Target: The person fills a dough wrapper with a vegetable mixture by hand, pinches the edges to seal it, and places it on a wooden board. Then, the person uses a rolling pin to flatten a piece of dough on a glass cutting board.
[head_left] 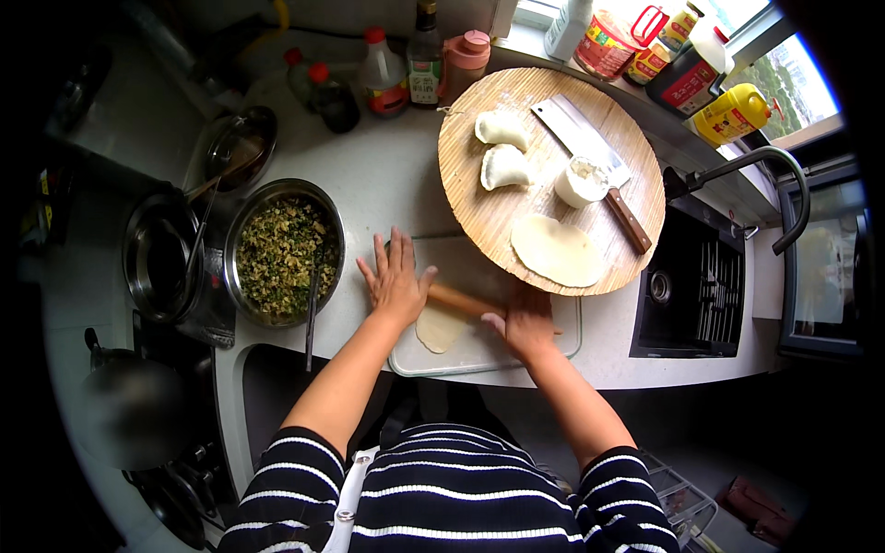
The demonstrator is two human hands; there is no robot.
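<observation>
A wooden rolling pin [458, 300] lies slanted across a flat piece of dough [439, 330] on a clear, rounded-corner board [489, 361]. My left hand [398, 288] is at the pin's left end, palm down, with fingers spread and stretched forward. Over the right end rests my right hand [528, 324], palm down, thumb out to the left; its fingers reach forward and their tips are partly hidden under the rim of a round wooden board [479, 217]. That board carries a rolled-out wrapper [556, 251], two filled dumplings [505, 168], a dough lump [583, 184] and a cleaver [581, 134].
To the left stands a steel bowl of chopped green-and-brown filling [286, 253], chopsticks [312, 318] over its rim. Farther left are dark pans [161, 253]. Bottles [384, 74] line the back; more containers [613, 46] stand on the windowsill. A black sink [687, 309] with a faucet [793, 175] is at right.
</observation>
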